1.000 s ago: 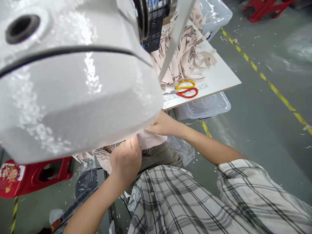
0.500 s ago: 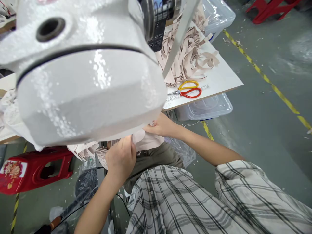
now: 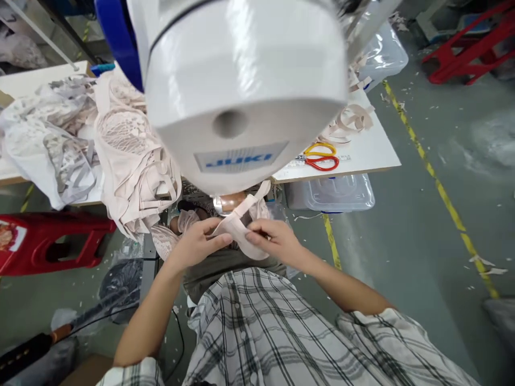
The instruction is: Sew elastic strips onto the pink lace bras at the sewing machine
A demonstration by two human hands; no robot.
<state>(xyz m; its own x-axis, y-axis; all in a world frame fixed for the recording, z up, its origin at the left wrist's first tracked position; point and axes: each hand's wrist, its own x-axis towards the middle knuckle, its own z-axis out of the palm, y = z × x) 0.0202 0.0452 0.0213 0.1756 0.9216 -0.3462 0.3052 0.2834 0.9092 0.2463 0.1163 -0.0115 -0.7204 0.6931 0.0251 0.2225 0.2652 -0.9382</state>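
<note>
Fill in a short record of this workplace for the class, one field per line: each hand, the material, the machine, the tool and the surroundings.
Left hand: left hand holds the near-left part of the material
Right hand: right hand pinches its right side
Material: pale pink fabric piece
Machine: white machine head, labelled JUKI
Tool: scissors, one handle loop yellow, one red, lying on the white tabletop
Left side: heaped pale garments; red stool
Under tabletop, right: clear plastic box
</note>
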